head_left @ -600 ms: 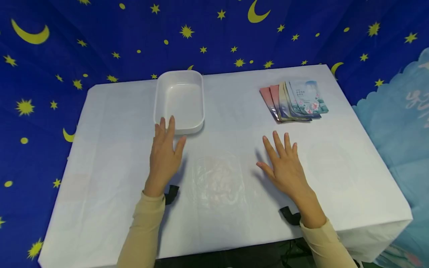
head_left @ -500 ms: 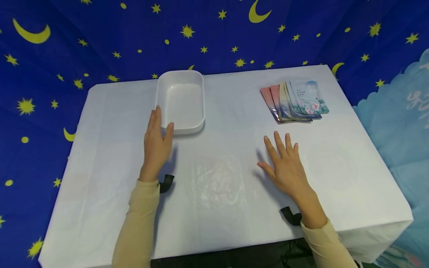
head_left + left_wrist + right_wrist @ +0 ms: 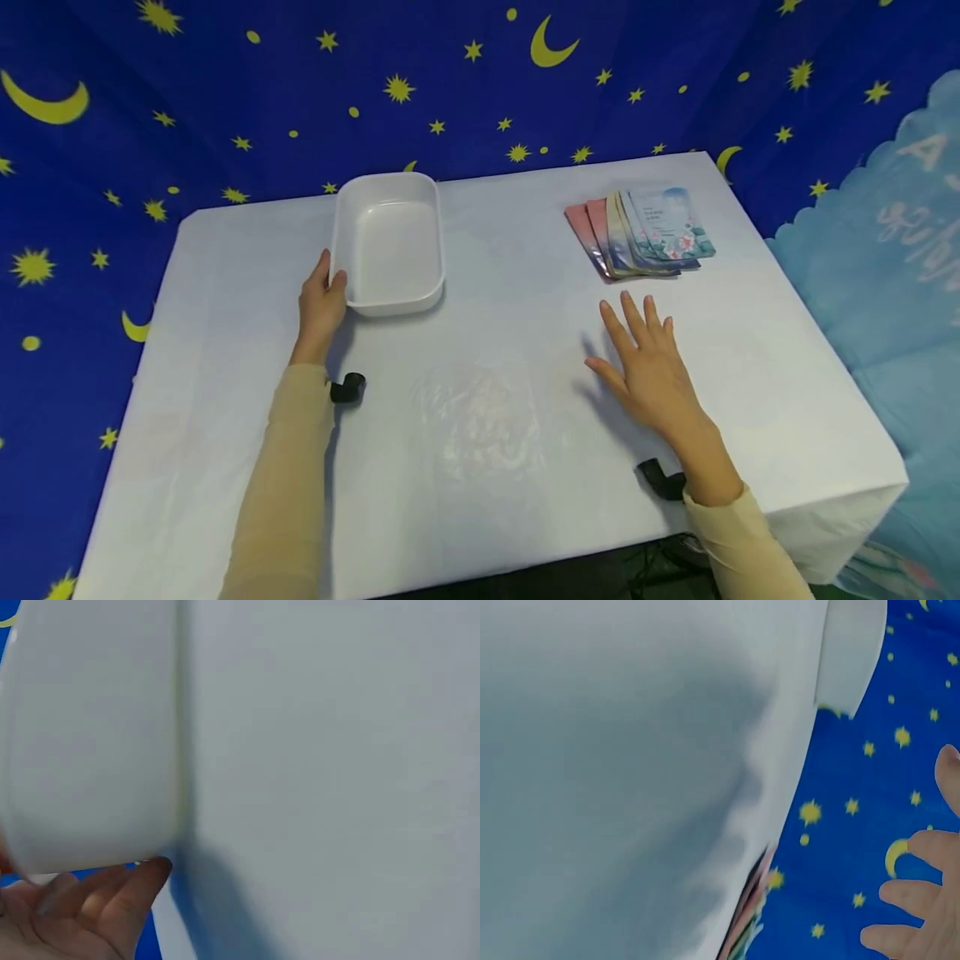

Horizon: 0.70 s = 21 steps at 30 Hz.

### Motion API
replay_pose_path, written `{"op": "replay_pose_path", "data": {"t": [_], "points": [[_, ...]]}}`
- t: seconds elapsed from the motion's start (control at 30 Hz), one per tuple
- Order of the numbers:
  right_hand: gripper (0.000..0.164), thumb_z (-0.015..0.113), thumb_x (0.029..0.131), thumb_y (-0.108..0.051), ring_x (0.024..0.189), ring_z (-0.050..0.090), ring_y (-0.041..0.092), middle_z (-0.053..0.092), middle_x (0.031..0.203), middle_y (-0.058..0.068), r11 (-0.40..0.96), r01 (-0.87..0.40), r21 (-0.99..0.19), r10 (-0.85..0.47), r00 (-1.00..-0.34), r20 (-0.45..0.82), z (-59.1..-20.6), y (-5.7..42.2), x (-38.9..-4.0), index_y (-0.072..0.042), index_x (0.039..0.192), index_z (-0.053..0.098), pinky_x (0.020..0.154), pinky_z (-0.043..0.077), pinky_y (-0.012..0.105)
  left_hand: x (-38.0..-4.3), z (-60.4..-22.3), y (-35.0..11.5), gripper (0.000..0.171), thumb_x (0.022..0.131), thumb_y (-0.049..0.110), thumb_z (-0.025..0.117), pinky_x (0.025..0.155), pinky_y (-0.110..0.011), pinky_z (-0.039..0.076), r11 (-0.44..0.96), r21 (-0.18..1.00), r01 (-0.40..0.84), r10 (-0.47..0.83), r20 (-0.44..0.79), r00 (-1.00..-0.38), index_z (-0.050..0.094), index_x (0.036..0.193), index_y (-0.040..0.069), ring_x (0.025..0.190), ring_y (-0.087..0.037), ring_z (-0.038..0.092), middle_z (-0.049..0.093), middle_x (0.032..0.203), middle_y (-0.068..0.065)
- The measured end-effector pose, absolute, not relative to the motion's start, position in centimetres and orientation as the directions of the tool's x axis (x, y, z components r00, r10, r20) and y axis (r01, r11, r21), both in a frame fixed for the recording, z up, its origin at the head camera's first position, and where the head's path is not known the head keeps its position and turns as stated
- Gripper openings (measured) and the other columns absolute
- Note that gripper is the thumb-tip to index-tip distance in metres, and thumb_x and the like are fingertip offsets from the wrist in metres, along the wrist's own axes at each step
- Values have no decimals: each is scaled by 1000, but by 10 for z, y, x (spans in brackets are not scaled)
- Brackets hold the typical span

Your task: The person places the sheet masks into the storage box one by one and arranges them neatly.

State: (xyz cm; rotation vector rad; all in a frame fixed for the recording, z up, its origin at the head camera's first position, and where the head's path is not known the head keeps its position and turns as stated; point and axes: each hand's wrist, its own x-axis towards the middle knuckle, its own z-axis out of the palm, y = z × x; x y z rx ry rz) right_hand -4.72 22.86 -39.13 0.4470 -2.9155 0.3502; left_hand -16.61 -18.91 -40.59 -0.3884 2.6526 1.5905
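Observation:
A white rectangular plastic tray [image 3: 393,254] stands at the back left of the table. My left hand [image 3: 321,308] holds it at the front left, thumb by the rim and fingers along the outer left wall. From the left wrist, fingertips [image 3: 154,874] show right against the tray's wall [image 3: 90,750]. My right hand [image 3: 660,379] hovers over the table with fingers spread and nothing in them. Just beyond it lies a fanned stack of flat face mask packets [image 3: 641,233], pink, cream and pale blue, the top one printed with flowers.
A white cloth covers the table [image 3: 495,517]. Behind it hangs a blue curtain [image 3: 442,75] with yellow stars and moons; a light blue cloth [image 3: 885,333] hangs at the right. A black wrist mount [image 3: 348,388] juts from the left sleeve, another [image 3: 662,481] from the right.
My left hand has moved left and come to the tray's left side, its fingers closing on the wall. The head view has shifted slightly. My right hand stays nearly where it was.

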Motion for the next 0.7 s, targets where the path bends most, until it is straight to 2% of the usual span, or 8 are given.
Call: {"op": "replay_pose_path", "data": {"t": [0.17,0.33,0.43,0.53,0.7], "points": [[65,52,88,-35,133,12,38,18,146,18,925,-242,-291,-167,-951,260,-385,265,-82,-12,141,24,104,15,59,-163,-414,-190,51,95,21,32,111,-29,11,461,863,-207,-208,-122,-971,13,143,17,135,-18,12,12,148,-2],[55,48,91,-26,125,27,43,29,139,25,903,-59,-425,71,-956,283,-388,313,-138,0,136,31,103,22,53,-155,-416,-186,50,96,22,33,111,-30,13,457,858,-234,-236,-137,-962,15,143,18,135,-18,14,14,147,-1],[50,43,92,-22,121,32,46,36,132,30,866,92,-492,226,-949,220,-393,337,-167,6,132,35,102,24,53,-149,-416,-182,50,96,23,33,111,-30,13,454,858,-241,-240,-142,-960,15,143,19,135,-17,14,14,147,0],[50,39,92,-22,120,31,48,36,128,35,814,244,-527,343,-934,97,-398,353,-190,9,132,34,102,23,52,-145,-416,-179,51,96,22,34,111,-30,13,453,858,-242,-242,-143,-960,15,143,19,135,-17,14,14,147,-1],[57,35,92,-29,121,27,48,31,130,36,741,459,-491,463,-878,-122,-407,366,-210,10,133,29,104,21,50,-138,-416,-174,51,95,21,35,111,-29,13,429,868,-251,-250,-153,-956,16,142,20,134,-16,13,14,147,-1]]}}
